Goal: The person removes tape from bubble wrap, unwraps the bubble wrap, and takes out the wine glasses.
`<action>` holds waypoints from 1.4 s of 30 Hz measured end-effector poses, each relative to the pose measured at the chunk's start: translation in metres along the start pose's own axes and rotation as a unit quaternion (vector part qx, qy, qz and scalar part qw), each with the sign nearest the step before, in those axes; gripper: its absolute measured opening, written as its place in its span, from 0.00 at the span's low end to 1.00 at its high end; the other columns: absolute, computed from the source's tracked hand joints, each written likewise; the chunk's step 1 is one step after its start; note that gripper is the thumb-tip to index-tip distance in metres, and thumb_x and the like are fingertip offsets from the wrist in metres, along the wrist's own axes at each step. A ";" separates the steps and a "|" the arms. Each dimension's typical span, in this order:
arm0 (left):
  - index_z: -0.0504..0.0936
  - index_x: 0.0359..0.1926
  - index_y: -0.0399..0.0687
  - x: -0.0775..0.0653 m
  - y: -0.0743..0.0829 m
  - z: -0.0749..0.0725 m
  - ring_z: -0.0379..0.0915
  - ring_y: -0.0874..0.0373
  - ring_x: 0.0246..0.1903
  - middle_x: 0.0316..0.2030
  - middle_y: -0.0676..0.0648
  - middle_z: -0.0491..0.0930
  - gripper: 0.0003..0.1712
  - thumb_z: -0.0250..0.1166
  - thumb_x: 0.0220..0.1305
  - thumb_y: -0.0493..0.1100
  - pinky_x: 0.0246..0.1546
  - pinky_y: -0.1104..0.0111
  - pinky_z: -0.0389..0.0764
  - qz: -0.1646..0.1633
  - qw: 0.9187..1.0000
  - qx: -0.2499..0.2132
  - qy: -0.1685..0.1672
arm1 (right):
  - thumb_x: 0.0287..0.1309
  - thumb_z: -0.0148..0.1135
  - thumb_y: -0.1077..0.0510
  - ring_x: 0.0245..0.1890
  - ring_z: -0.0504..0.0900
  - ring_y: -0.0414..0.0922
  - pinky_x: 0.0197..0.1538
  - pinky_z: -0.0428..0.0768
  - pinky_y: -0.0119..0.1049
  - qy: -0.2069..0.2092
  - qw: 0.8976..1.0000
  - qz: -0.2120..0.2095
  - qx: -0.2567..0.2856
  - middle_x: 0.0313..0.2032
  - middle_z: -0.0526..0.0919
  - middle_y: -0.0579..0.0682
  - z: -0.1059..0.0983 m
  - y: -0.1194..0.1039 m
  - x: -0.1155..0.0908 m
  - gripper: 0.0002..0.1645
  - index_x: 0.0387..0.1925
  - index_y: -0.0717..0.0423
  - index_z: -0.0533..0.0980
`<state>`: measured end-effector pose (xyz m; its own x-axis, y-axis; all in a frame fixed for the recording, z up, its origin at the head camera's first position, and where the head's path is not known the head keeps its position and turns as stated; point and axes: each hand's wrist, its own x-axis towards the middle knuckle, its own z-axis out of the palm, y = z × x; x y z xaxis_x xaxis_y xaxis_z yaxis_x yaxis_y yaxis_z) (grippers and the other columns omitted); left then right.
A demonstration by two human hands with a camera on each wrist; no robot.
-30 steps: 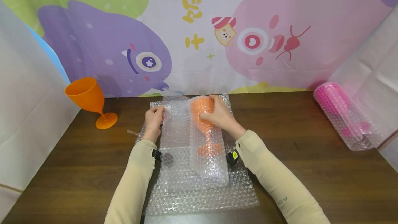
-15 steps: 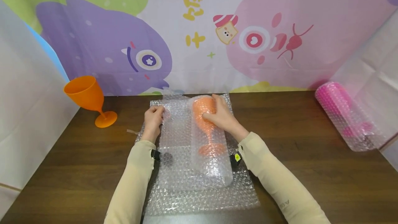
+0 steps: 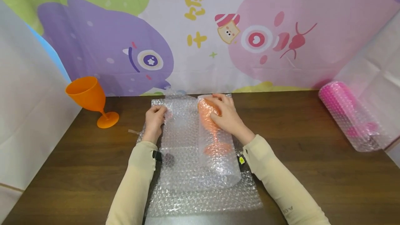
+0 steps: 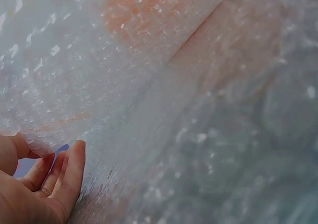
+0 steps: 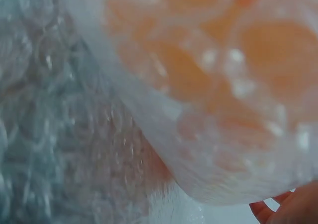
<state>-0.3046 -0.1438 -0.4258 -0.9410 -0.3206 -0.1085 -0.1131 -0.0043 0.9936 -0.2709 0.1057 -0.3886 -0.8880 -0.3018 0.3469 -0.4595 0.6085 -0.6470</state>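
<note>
An orange goblet (image 3: 215,147) lies on its side inside a roll of bubble wrap, its bowl toward the back wall. My right hand (image 3: 229,115) holds the rolled goblet at the bowl, thumb on the near side. Through the plastic, the right wrist view shows the blurred orange bowl (image 5: 184,50) up close. On the left, my left hand (image 3: 154,121) pinches the edge of the flat part of the bubble wrap sheet (image 3: 181,131). In the left wrist view, thumb and index finger of that hand (image 4: 42,179) meet on the plastic.
Another orange goblet (image 3: 87,96), unwrapped, stands upright at the back left of the wooden table (image 3: 78,183). A pink goblet (image 3: 339,96) wrapped in bubble wrap lies at the far right. More bubble wrap (image 3: 203,202) is spread underneath the work. A cartoon-print cloth (image 3: 200,68) closes off the back.
My right hand has shifted the wrapped goblet slightly to the right, and its fingers have moved over the top of the roll. The left hand stays in place, pinching the sheet's edge.
</note>
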 end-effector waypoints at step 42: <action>0.74 0.39 0.33 0.000 -0.003 -0.006 0.63 0.68 0.17 0.21 0.54 0.67 0.10 0.56 0.58 0.37 0.18 0.78 0.66 -0.011 1.000 0.006 -0.003 | 0.52 0.61 0.56 0.46 0.72 0.50 0.51 0.71 0.43 0.092 0.988 0.096 0.073 0.44 0.73 0.55 -0.023 0.022 -0.007 0.15 0.41 0.59 0.72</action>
<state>-0.3024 -0.1495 -0.4284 -0.9401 -0.3150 -0.1306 -0.1377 0.0004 0.9905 -0.2739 0.1376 -0.3897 -0.9475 -0.0447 0.3167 -0.2920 0.5249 -0.7995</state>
